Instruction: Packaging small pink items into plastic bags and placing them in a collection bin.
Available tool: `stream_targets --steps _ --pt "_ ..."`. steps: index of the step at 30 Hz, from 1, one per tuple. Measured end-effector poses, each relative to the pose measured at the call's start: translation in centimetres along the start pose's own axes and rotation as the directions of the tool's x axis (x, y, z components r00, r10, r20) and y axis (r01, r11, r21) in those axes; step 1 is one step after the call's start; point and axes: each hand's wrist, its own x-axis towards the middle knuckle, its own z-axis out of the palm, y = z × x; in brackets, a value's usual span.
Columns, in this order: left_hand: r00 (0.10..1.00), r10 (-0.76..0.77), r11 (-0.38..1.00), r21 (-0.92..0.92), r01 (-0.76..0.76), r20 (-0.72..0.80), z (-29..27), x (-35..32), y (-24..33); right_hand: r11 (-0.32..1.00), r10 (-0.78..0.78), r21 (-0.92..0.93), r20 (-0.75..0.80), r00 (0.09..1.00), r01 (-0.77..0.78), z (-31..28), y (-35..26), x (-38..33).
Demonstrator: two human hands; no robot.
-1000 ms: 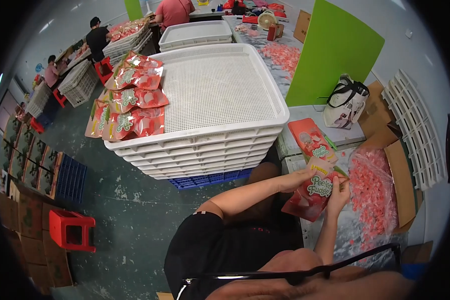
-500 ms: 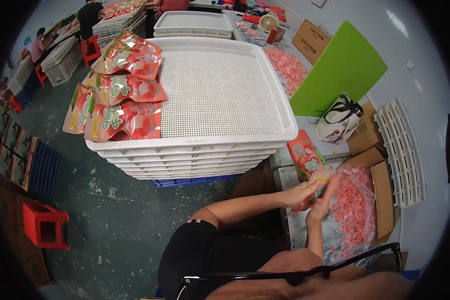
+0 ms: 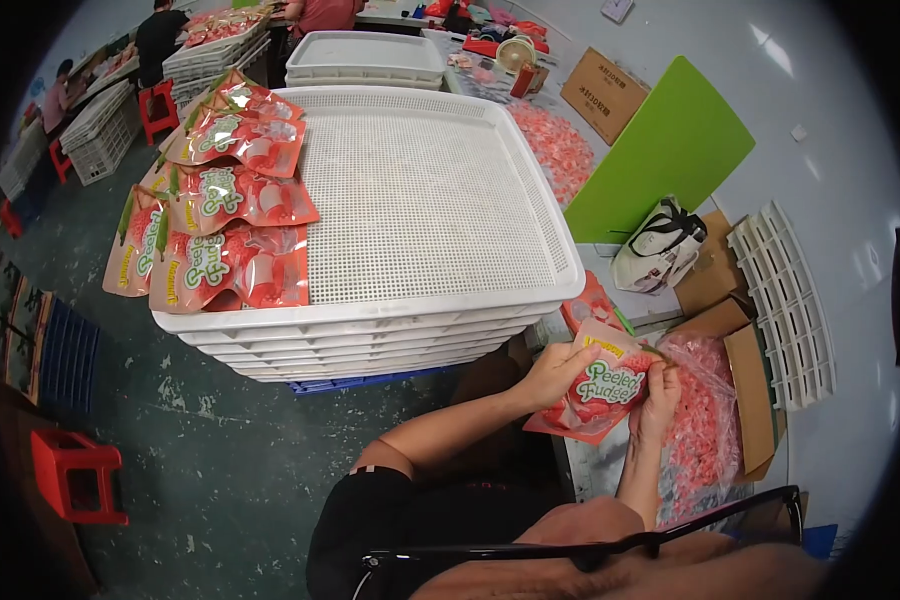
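Note:
Between my hands is a red and beige candy pouch [image 3: 602,388] with green lettering, its printed front turned up. My left hand [image 3: 560,374] grips one side, thumb on top. The fingers of my right hand [image 3: 658,398] pinch the opposite upper corner. Behind it on the table lies another red pouch [image 3: 588,300], partly covered by the held one. Several filled pouches [image 3: 235,265] overlap along the left side of a white perforated tray [image 3: 420,200], which tops a stack of like trays. Right of my hands, small pink-red wrapped pieces [image 3: 705,425] lie heaped in and around clear plastic.
A green board [image 3: 670,150] stands upright behind a white bag [image 3: 658,245]. Open cardboard [image 3: 750,400] and a white rack [image 3: 785,305] line the right wall. A red stool [image 3: 80,475] sits on the floor at left. Other people [image 3: 158,45] work at the far left.
The pouch has turned so its front faces up, and it is spread between both hands. My right hand, earlier flat and blurred beside it, now pinches its corner. The view has shifted slightly.

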Motion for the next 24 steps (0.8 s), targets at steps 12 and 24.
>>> stream_targets --steps 12,24 --pt "0.834 0.516 0.792 0.479 -0.377 -0.196 -1.2 0.8 9.7 0.994 0.000 0.104 0.116 0.993 -0.012 5.5 -2.1 5.4" --pt "-0.008 1.000 -0.008 0.777 0.629 0.017 -22.2 -13.8 25.7 0.948 0.314 -0.064 0.055 0.948 -0.311 -9.9 3.3 -2.2"
